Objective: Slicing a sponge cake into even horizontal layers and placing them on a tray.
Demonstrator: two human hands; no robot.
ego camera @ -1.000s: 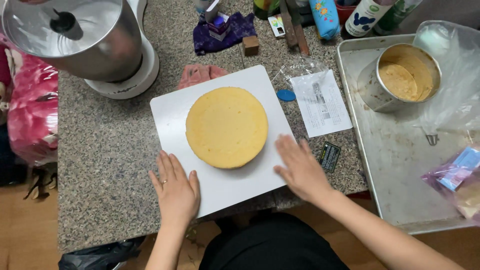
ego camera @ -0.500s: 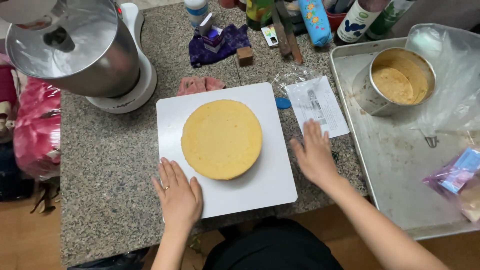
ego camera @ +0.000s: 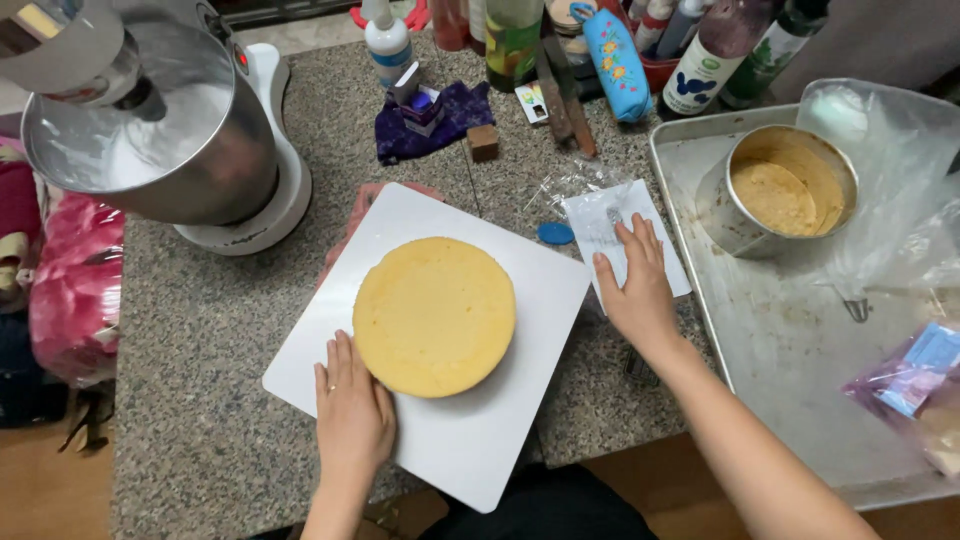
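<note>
Cake [ego camera: 434, 316], round and yellow, is sitting on a white board [ego camera: 520, 290] on the table [ego camera: 200, 330]; left hand [ego camera: 353, 415] is lying flat on the board, right hand [ego camera: 637, 285] pressing open on a paper sheet [ego camera: 590, 215], neither gripping.

Matt white board [ego camera: 460, 450]; speckled granite counter [ego camera: 200, 320]; shiny metal bowl [ego camera: 150, 150].

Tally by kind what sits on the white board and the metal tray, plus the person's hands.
Round yellow cake layer on the white board: 1
Metal cake tin on the metal tray: 1
Clear plastic bags on the tray: 2, a large one and a small one
Hands: 2, left hand, right hand
Total: 6
</note>
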